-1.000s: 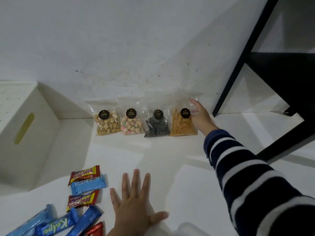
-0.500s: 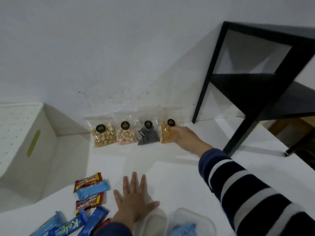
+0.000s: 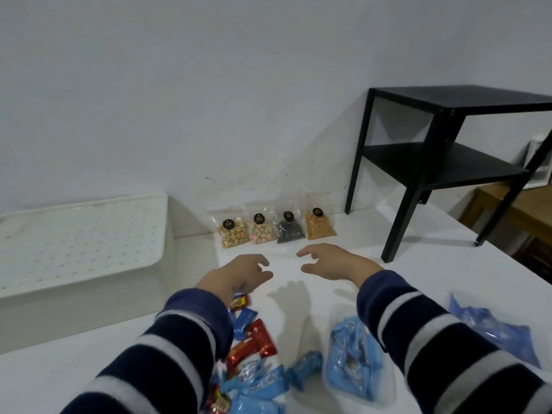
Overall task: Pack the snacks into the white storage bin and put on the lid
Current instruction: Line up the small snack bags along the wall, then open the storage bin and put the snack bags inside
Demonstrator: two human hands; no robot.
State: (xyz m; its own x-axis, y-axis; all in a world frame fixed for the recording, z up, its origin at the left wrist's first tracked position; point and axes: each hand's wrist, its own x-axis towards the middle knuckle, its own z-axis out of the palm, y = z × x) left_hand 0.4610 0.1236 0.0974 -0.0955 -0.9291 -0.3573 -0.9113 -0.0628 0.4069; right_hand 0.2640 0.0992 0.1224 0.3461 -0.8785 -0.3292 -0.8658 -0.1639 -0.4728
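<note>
The white storage bin point(image 3: 98, 297) stands at the left with its perforated white lid point(image 3: 80, 243) on top. Several clear snack bags lean in a row against the wall: nuts point(image 3: 233, 233), pastel candies point(image 3: 262, 230), dark pieces point(image 3: 289, 229) and orange sticks point(image 3: 319, 225). My left hand point(image 3: 239, 274) and my right hand point(image 3: 331, 261) hover side by side just in front of that row, fingers loosely curled, holding nothing. Red and blue wrapped bars point(image 3: 254, 345) lie near me, partly under my left sleeve.
A clear tub with blue-wrapped snacks point(image 3: 355, 360) sits between my arms, and a blue packet point(image 3: 493, 333) lies at the right. A black two-shelf side table point(image 3: 448, 156) stands at the back right on the white surface point(image 3: 418, 273). A wall runs behind the bags.
My right hand let go of the orange-stick bag and drew back. My left hand lifted off the surface and moved forward. The view rose, showing the bin's lid and more wrapped snacks.
</note>
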